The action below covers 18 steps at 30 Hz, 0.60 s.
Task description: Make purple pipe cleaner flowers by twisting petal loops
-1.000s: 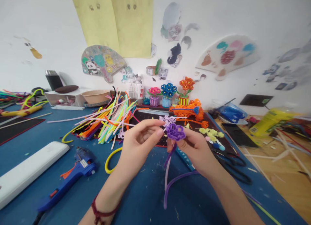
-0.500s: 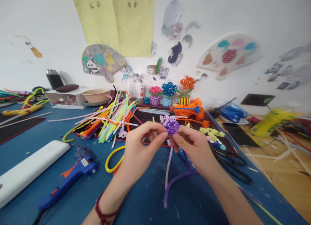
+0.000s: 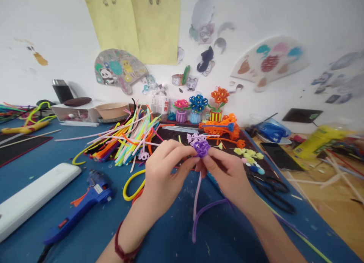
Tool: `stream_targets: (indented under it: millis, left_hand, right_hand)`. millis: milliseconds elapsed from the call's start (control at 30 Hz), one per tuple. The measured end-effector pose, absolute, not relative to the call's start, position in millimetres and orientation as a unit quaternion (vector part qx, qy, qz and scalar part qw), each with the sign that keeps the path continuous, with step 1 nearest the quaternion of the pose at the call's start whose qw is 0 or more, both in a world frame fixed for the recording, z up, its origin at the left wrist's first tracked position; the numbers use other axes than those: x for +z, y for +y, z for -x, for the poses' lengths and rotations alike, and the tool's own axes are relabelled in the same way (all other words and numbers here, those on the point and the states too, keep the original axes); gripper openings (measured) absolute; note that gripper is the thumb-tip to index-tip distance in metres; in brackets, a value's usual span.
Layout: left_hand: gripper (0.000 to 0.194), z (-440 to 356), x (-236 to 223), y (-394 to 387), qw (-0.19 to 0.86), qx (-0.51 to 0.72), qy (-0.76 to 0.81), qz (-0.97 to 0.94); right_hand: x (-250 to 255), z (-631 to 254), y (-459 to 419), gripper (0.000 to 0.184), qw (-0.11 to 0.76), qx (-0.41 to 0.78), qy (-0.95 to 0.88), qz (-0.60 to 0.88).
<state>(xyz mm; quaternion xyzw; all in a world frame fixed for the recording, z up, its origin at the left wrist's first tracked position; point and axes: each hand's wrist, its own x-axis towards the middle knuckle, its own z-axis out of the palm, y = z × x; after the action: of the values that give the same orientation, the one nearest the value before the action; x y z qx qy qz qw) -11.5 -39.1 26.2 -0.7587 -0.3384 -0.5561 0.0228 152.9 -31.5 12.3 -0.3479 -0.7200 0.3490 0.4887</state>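
Between my two hands is a purple pipe-cleaner flower (image 3: 200, 146) made of small loops. My left hand (image 3: 170, 164) pinches its left side with thumb and forefinger. On the other side, the thumb and fingers of my right hand (image 3: 226, 166) are closed on the flower's lower right edge. A pale lilac pipe cleaner (image 3: 197, 196) hangs or lies below the hands; which, I cannot tell. A curved purple pipe cleaner (image 3: 203, 212) lies on the blue table near my right wrist. Lilac looped pieces (image 3: 194, 138) show just behind the flower.
A blue glue gun (image 3: 95, 191) and a white bar-shaped case (image 3: 40, 196) lie at left. Behind are a pile of pipe cleaners (image 3: 139, 134) and potted pipe-cleaner flowers (image 3: 198, 109). Black scissors (image 3: 270, 191), yellow blossoms (image 3: 248, 154) and a phone (image 3: 280, 157) lie at right.
My left hand has turned a little, its knuckles higher and fingers further over the flower. The flower has tilted slightly. The purple strand beneath my right hand has shifted.
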Motion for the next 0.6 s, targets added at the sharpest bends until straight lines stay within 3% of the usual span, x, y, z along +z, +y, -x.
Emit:
stream_targets:
  millis: [200, 600]
  left_hand:
    - [0.008, 10.3, 21.8, -38.7, 0.067, -0.569, -0.32, 0.755]
    - [0.013, 9.7, 19.8, -37.6, 0.032, -0.582, -0.309, 0.751]
  right_hand:
    - [14.1, -150.7, -34.6, 0.032, 0.48, 0.353, -0.723, 0.35]
    - [10.7, -148.1, -35.4, 0.034, 0.493, 0.372, -0.697, 0.365]
